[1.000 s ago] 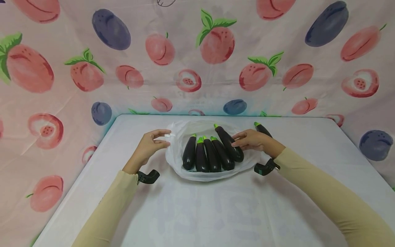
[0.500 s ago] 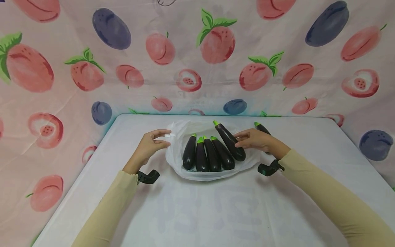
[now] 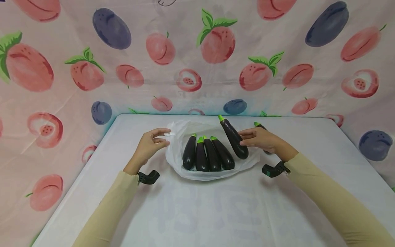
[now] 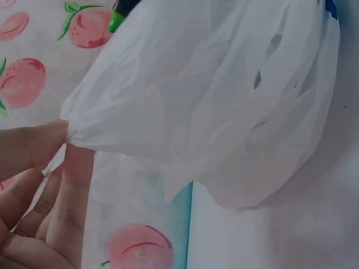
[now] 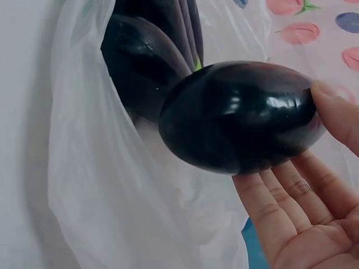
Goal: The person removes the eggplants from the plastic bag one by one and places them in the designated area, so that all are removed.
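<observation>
A white plastic bag lies with its mouth spread on the table, and several dark eggplants with green stem ends rest side by side in it. My left hand pinches the bag's left edge; in the left wrist view the thumb and fingers gather the plastic. With my right hand I grip one eggplant over the right part of the bag, its stem end tilted up and away. The right wrist view shows that eggplant between thumb and fingers, apart from the bagged ones.
Another eggplant lies on the table to the right of the bag, partly hidden behind my right hand. The white table meets a fruit-printed cloth at its back edge. Both wrists wear black camera mounts.
My right hand has drawn the gripped eggplant up and to the right, away from the others in the bag. The left hand keeps its hold on the bag's edge.
</observation>
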`<state>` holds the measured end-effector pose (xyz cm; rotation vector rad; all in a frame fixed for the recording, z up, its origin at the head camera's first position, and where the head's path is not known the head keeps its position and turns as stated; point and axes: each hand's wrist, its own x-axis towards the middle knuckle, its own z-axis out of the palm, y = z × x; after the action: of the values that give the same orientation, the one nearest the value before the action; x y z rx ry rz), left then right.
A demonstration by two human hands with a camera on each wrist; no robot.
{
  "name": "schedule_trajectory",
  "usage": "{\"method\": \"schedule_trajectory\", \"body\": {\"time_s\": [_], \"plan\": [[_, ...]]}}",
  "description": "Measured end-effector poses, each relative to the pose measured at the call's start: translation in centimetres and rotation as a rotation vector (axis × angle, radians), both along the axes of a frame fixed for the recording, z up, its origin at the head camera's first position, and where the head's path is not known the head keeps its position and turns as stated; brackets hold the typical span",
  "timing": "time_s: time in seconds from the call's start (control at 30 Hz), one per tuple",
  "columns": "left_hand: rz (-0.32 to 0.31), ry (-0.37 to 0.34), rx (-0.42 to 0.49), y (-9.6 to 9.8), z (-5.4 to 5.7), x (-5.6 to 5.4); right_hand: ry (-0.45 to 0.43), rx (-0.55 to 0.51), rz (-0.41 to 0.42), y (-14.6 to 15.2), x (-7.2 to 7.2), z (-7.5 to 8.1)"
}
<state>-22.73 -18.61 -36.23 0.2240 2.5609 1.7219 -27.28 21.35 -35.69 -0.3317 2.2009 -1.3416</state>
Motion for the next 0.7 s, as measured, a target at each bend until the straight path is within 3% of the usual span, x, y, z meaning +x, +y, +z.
{"method": "schedule_trajectory", "body": {"time_s": [0.2, 0.37, 0.7], "plan": [[0.02, 0.09, -0.017, 0.3, -0.4, 0.1, -0.011, -0.019, -0.002, 0.6, 0.2, 0.3], [0.029, 0.136, 0.032, 0.5, -0.5, 0.2, -0.015, -0.015, -0.002, 1.0, 0.4, 0.4], [-0.04, 0.131, 0.135, 0.4, -0.5, 0.5, -0.009, -0.04, -0.034, 2.4, 0.6, 0.8]]}}
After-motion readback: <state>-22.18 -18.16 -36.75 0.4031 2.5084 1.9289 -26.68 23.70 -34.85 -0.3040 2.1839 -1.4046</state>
